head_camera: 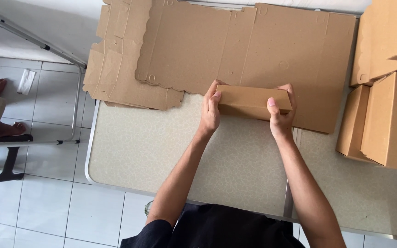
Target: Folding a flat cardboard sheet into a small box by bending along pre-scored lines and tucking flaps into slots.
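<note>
Both hands, left hand [210,110] and right hand [281,112], clamp ends of folded box [253,102]; uneven squeeze could buckle flap, pop fold open over flat cardboard sheet [272,50]

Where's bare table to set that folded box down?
Bare tabletop lies near the front edge, left of the left hand and below the flat cardboard sheets. A second patch sits between the right forearm and the stacked boxes. The back and right side are crowded; both hands hold the small box.
</note>
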